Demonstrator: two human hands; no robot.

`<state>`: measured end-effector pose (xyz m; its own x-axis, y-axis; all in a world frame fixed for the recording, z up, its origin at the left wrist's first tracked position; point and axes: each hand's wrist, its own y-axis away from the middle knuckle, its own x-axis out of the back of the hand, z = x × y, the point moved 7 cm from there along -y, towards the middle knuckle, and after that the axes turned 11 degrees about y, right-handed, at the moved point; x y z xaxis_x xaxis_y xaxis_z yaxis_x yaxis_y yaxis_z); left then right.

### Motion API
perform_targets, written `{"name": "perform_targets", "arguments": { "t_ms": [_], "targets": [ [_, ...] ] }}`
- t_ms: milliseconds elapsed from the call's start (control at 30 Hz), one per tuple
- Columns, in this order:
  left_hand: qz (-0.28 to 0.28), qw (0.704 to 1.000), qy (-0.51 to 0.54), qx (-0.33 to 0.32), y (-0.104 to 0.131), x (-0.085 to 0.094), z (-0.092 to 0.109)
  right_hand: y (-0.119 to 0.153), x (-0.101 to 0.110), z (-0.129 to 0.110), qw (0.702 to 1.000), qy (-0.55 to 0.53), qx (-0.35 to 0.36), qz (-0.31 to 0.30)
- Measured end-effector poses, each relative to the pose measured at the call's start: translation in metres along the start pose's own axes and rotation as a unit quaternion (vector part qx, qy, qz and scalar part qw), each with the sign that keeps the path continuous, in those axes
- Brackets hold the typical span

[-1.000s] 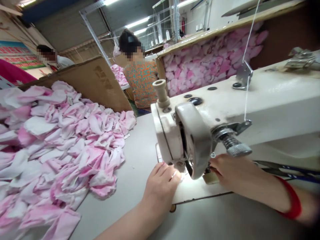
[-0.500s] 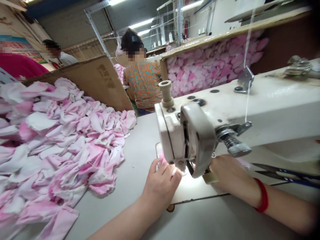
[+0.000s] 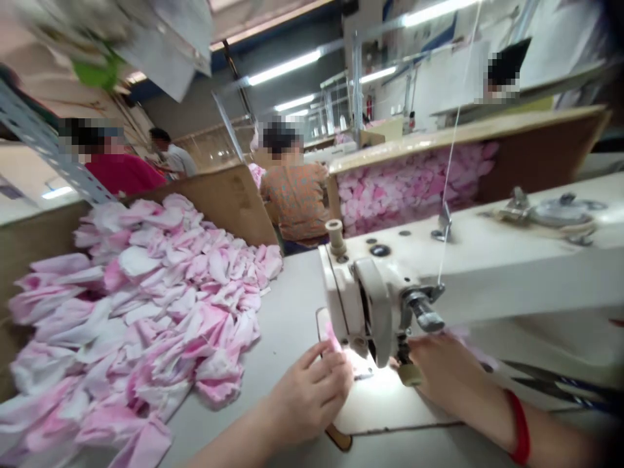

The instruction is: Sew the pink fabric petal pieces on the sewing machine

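Pink cloth, a narrow soft strip (image 3: 330,334), shows in the head view at one o'clock from the bare left hand (image 3: 318,385), the nearer one; its visible long axis points toward eleven. The left fingers bunch together; whether they pinch it, I cannot tell. The bare right hand's (image 3: 441,370) fingertips are hidden behind the white metal sewing machine (image 3: 336,296).

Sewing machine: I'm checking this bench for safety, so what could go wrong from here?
First, the left hand has its fingers close to the lit area under the head of the sewing machine; a slip might bring them to the needle, which I can't make out.
Second, the scissors lie near the forearm of the right hand, so a sideways move could knock them or catch the blades.
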<state>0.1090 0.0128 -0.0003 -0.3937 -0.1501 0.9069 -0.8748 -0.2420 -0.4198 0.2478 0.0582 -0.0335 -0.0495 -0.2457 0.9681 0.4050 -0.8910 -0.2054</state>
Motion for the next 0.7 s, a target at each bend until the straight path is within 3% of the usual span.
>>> {"name": "perform_targets", "arguments": {
  "t_ms": [200, 333, 500, 600, 700],
  "targets": [
    [0.009, 0.999, -0.044, -0.026, -0.001, -0.007, -0.031, 0.007, -0.004, -0.004, 0.986, 0.047, 0.005, 0.162],
    [0.031, 0.997, -0.069, -0.035, 0.000, -0.023, -0.031, 0.010, -0.007, -0.007, 0.973, 0.061, 0.038, 0.220],
    [0.211, 0.951, -0.219, -0.053, 0.008, -0.040, 0.003, 0.011, 0.001, -0.009, 0.962, 0.071, 0.038, 0.259],
    [0.218, 0.962, -0.156, -0.046, 0.007, -0.039, -0.002, 0.011, 0.003, -0.008, 0.966, 0.055, 0.030, 0.253],
    [0.161, 0.986, -0.045, 0.000, 0.005, -0.035, -0.020, 0.011, 0.001, -0.007, 0.970, 0.031, 0.038, 0.239]
  ]
}}
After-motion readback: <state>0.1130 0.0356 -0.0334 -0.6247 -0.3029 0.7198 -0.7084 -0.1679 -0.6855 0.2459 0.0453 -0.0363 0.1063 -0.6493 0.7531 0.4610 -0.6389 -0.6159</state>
